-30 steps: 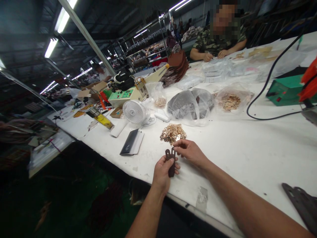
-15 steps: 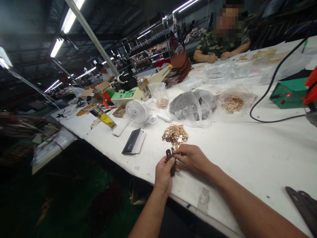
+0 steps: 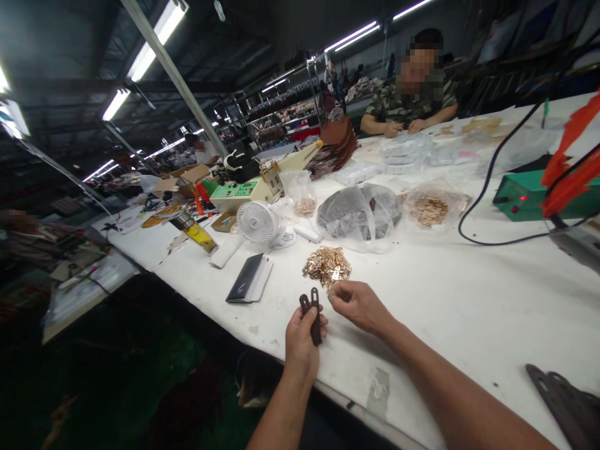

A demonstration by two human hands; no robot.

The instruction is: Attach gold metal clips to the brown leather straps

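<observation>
My left hand [image 3: 301,334] is closed round dark brown leather tabs [image 3: 315,322] with slotted, rounded ends, two of which stick up above the thumb. To its right, my right hand [image 3: 359,305] has its fingers curled together at the near edge of a heap of small gold metal fittings [image 3: 328,265]. Whether a fitting is between those fingertips is hidden. The two hands are apart. More dark slotted leather pieces [image 3: 562,400] lie at the lower right of the table.
Beyond the heap stand a white fan [image 3: 257,222], a clear bag over dark pieces [image 3: 359,215] and a bag of gold fittings [image 3: 427,209]. A dark notebook [image 3: 246,279] lies left. At right is a green box [image 3: 525,197] with a black cable. A co-worker [image 3: 407,106] sits opposite.
My right hand has drawn away from the leather tabs and now sits at the heap's edge. The tabs in my left hand have spread apart at the top. The view has shifted slightly.
</observation>
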